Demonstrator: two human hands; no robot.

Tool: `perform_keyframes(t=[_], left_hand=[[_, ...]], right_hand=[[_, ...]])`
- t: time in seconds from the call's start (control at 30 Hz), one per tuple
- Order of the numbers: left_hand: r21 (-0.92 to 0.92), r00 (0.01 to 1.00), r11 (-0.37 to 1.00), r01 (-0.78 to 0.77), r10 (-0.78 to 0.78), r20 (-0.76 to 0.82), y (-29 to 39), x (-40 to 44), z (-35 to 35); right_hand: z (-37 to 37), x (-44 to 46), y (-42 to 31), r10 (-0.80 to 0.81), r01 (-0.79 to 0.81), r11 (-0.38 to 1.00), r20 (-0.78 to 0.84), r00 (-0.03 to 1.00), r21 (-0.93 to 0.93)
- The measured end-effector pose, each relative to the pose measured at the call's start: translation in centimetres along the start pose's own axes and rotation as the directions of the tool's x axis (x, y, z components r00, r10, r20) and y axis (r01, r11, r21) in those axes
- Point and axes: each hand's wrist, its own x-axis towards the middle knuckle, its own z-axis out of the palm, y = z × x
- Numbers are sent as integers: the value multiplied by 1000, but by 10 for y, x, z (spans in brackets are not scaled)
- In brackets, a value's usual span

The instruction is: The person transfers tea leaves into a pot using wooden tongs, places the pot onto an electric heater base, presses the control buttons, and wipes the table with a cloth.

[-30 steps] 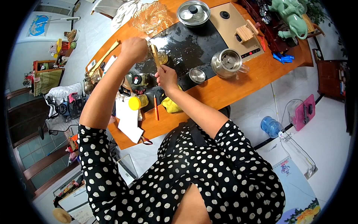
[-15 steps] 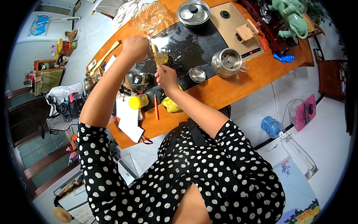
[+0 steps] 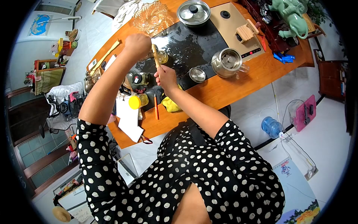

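My right hand (image 3: 168,79) is closed around the lower end of a slim, light wooden stick-like tool (image 3: 155,56). The tool points away from me, and its exact kind is unclear. Past its far end, my left hand (image 3: 138,46) is a closed fist with its back toward me, so whatever it grips is hidden. A small glass vessel with a yellowish tint (image 3: 163,57) stands just right of the tool on the wet black tray (image 3: 190,44). Nearer to me are a dark-lidded glass container (image 3: 137,78) and a yellow-lidded jar (image 3: 138,101).
A lidded pot (image 3: 193,13) and glass kettle (image 3: 228,62) stand toward the right. A round metal lid (image 3: 197,75), yellow cloth (image 3: 172,104), orange pen (image 3: 156,107) and white paper (image 3: 128,125) lie nearby. An amber glass bowl (image 3: 150,16) sits at the back.
My left fist has shifted very slightly to the right and away from me. The right hand and the wooden tool are almost unmoved.
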Motion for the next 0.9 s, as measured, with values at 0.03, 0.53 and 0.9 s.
perform_keyframes(t=[0.03, 0.53, 0.9], left_hand=[[3, 1000, 1000, 3, -3, 6, 0, 1, 0], [-6, 999, 1000, 11, -10, 35, 9, 5, -7], [21, 998, 1000, -4, 3, 56, 15, 5, -15]], right_hand=[[0, 0, 0, -1, 1, 1000, -1, 1000, 9], [-2, -3, 2, 2, -3, 999, 16, 1000, 44], [-4, -10, -4, 29, -30, 996, 21, 999, 85]])
